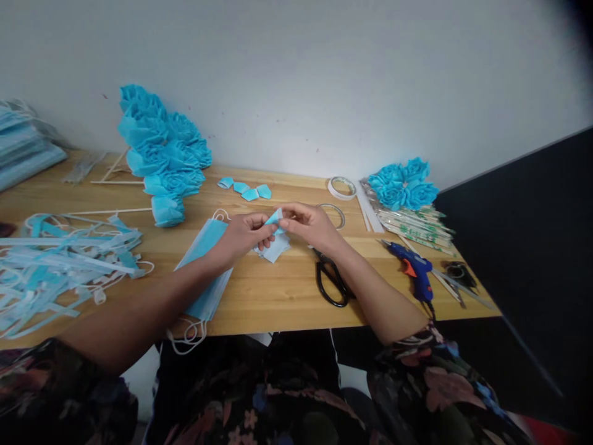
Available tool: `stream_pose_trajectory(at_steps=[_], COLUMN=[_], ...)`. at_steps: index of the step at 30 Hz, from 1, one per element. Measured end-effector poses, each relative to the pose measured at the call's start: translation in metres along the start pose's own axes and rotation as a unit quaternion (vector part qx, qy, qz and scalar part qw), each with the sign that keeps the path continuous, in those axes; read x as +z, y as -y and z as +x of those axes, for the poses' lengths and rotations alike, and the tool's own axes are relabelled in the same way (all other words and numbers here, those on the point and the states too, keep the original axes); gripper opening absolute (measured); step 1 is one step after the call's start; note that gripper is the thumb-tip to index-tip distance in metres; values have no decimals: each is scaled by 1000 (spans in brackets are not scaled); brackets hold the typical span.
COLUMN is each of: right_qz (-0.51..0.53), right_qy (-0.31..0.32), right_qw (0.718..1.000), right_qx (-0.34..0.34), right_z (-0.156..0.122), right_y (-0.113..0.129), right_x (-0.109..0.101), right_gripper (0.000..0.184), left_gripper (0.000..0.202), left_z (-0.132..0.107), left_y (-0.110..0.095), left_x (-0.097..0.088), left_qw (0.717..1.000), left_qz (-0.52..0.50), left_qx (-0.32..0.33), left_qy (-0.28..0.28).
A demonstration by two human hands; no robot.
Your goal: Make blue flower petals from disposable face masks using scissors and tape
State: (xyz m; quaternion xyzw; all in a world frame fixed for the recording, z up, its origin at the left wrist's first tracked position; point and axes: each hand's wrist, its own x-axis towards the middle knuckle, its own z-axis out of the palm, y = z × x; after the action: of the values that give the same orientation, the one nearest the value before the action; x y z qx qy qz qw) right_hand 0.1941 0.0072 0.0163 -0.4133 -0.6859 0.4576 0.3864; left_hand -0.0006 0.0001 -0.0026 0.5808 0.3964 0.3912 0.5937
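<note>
My left hand [243,236] and my right hand [309,224] meet over the middle of the wooden table [278,296]. Both pinch a small folded blue mask piece [275,217] between thumb and fingers. Under it lie a few cut blue fabric squares [277,247]. A stack of blue face masks [208,266] lies beneath my left wrist and hangs over the table's front edge. Black scissors [331,281] rest shut just below my right forearm.
Finished blue flowers on sticks [162,154] lie at back left, more blue flowers [403,184] at back right on wrapped chopsticks [417,225]. Folded petals [245,188], tape rolls [341,187], a blue glue gun [414,269], and mask trimmings [55,259] at left.
</note>
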Motion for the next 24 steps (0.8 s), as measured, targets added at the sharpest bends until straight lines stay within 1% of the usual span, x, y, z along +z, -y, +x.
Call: stream_pose_trajectory(at_steps=[3,8,10,13,16,20,24], right_qz=[-23,-67,-96,-159,-218,-278,-303], right_qy=[2,-25,-33,-45,-47,-42,-47], right_qw=[1000,997,994,976,949,926,907], right_qx=[0,-18,-49,-140,-223,-252,-289], right_z=[-1,-2,-3,-2,0,1,1], right_y=[-1,2,2,0,-5,-11,-13], right_x=[3,6,5,3,0,-2,-1], right_gripper=[32,20,15,11,16,24,29], left_gripper=[32,27,26,27,27,25,24], left_z=[0,0,-1,-2,-2,-2,-1], left_y=[2,1,0,-2,-3,-3,-3], left_x=[1,0,0,-1,-2,-1,0], left_qw=[999,997,998,998,998,998,999], left_qz=[28,60,49,19,-4,-16,-28], left_qx=[-6,-10,-14,-25,-32,-33,-20], left_qy=[22,37,43,55,54,42,23])
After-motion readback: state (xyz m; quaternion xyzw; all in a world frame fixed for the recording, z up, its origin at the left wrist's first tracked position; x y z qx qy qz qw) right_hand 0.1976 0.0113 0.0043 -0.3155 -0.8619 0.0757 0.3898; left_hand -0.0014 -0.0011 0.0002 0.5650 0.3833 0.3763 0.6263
